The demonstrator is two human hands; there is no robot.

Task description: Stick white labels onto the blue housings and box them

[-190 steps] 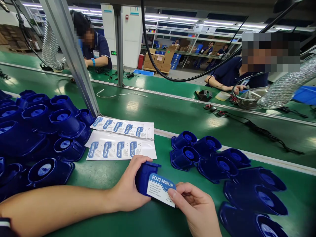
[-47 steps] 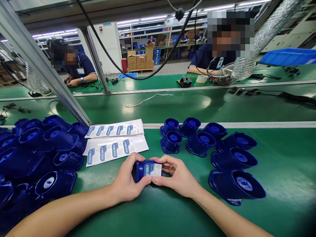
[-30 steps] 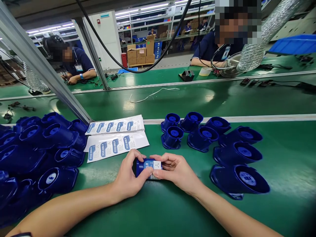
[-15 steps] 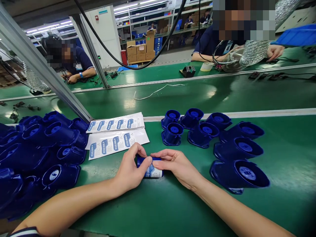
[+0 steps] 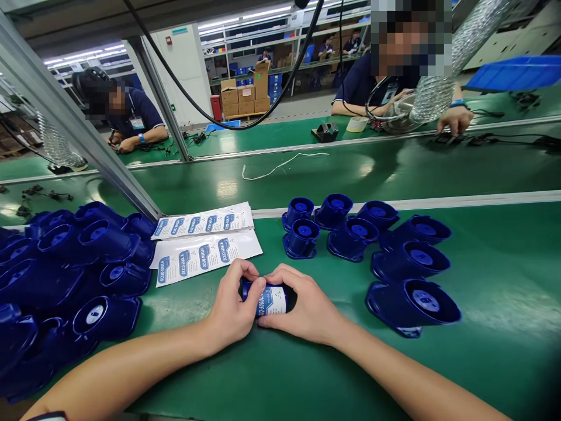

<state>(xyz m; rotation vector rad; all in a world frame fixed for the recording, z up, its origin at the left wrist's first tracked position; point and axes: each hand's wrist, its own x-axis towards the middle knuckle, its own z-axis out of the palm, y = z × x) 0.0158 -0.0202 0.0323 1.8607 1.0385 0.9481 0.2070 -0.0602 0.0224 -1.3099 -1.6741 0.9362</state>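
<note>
Between my two hands lies a blue plastic horn housing (image 5: 249, 286), tipped on its side on the green bench. A white-and-blue printed label (image 5: 276, 300) covers the side facing me. My left hand (image 5: 232, 304) grips the housing's left end, its thumb pressed on the label's left part. Curved around the right end is my right hand (image 5: 309, 304), fingers over the top and thumb at the lower edge. Much of the housing is hidden by my fingers. Just beyond my left hand, two label sheets (image 5: 240, 244) overlap, printed with the same kind of label.
A pile of blue housings (image 5: 107, 280) fills the left side. Several more housings (image 5: 414, 304) stand in rows at the right. A metal post (image 5: 118, 169) slants behind the pile. Across the bench, two co-workers sit; a loose white string (image 5: 280, 165) lies on the middle strip.
My right hand has shifted from pinching near the label's upper edge to wrapping round the housing, thumb lower down. My left hand keeps its hold. A co-worker's hand at the right has moved nearer.
</note>
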